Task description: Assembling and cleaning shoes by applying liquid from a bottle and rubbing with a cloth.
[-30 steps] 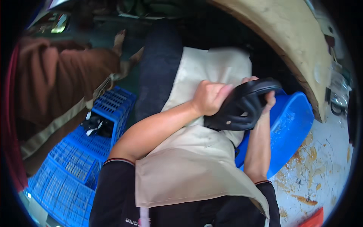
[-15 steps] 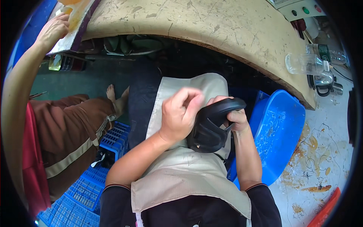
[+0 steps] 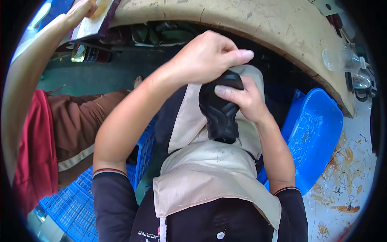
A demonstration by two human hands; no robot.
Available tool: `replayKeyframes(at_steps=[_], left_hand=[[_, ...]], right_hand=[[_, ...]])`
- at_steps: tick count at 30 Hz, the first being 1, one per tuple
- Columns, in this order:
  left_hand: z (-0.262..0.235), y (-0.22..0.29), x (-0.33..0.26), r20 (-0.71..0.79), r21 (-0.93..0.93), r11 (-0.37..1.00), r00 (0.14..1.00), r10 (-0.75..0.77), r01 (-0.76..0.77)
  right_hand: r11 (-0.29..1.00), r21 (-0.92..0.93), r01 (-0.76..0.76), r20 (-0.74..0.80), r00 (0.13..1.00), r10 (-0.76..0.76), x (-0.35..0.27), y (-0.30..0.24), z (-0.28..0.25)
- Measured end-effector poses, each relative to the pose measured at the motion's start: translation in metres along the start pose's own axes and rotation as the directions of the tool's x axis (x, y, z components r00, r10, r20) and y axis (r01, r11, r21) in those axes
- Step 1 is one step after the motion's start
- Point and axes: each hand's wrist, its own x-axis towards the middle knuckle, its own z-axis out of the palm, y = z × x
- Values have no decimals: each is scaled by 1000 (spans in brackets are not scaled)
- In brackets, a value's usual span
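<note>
A black moulded rubber piece [image 3: 219, 111], ribbed and curved, is held upright over my lap. My right hand [image 3: 242, 99] grips it from the right side, thumb across its upper face. My left hand [image 3: 205, 56] is closed over its top end, fingers pinched on the upper edge. A beige apron [image 3: 201, 169] covers my lap beneath both hands. The far side of the black piece is hidden by my fingers.
A worn beige workbench edge [image 3: 258, 24] curves across the top. A blue plastic tub [image 3: 316, 137] stands at my right, blue crates [image 3: 76, 201] at lower left. Another person in red and brown [image 3: 44, 133] sits at left, arm raised to the bench. A stained floor [image 3: 350, 173] lies right.
Both hands have lifted the black piece higher and closer to the camera. It turned from lying sideways to standing upright. My left hand shifted from its side onto its top end.
</note>
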Motion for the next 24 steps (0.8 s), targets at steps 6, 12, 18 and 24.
replayKeyframes(at_steps=[6,12,18,24], left_hand=[[6,-29,11,54,55,998,998,18,-21],[13,-58,14,99,-270,958,993,-70,95],[13,-56,19,193,-271,946,973,-129,179],[13,-58,39,227,-263,933,956,-186,244]], right_hand=[[997,-76,23,-5,1000,-24,14,16,9],[991,-132,1,49,999,6,12,26,18],[980,-195,-50,-8,999,49,13,25,16],[916,-392,-86,-96,994,52,15,15,18]])
